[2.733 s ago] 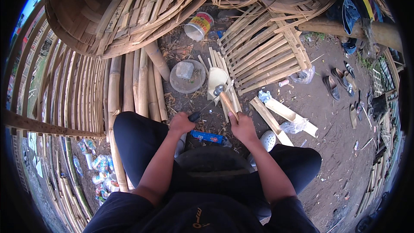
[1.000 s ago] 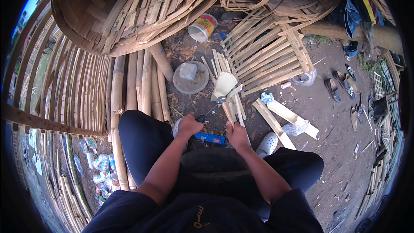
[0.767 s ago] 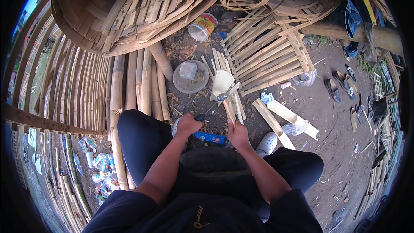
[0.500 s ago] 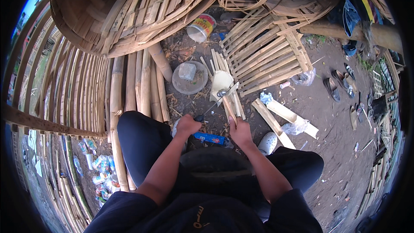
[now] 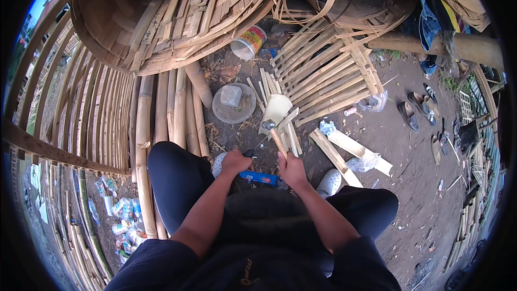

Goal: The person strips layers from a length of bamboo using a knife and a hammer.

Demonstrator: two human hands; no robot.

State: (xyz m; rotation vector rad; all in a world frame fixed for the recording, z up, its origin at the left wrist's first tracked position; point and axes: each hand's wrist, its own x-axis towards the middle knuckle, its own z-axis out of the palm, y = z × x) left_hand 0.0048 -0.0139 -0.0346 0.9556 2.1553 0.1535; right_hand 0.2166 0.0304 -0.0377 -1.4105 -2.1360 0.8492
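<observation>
A hammer (image 5: 277,139) with a pale wooden handle is gripped in my right hand (image 5: 292,170), its metal head pointing away from me over the bamboo. My left hand (image 5: 235,163) is closed around the dark handle of a thin metal tool (image 5: 250,153); its far part is hard to see, so I cannot tell its exact kind. Just beyond both hands, a split bamboo piece (image 5: 277,109) shows its pale hollow side, with narrow bamboo strips (image 5: 292,139) beside it. Between my feet lies a blue packet (image 5: 259,177).
A slatted bamboo panel (image 5: 328,70) lies ahead, with large woven baskets (image 5: 177,16) above. Bamboo poles (image 5: 144,118) run along my left. A round slab (image 5: 216,109) bears a grey block (image 5: 231,96). Split bamboo halves (image 5: 335,156) and several shoes (image 5: 409,115) are right.
My right hand has shifted slightly left with the hammer, whose head is now nearer to me. My left hand keeps its hold, and the whole view has shifted slightly.
</observation>
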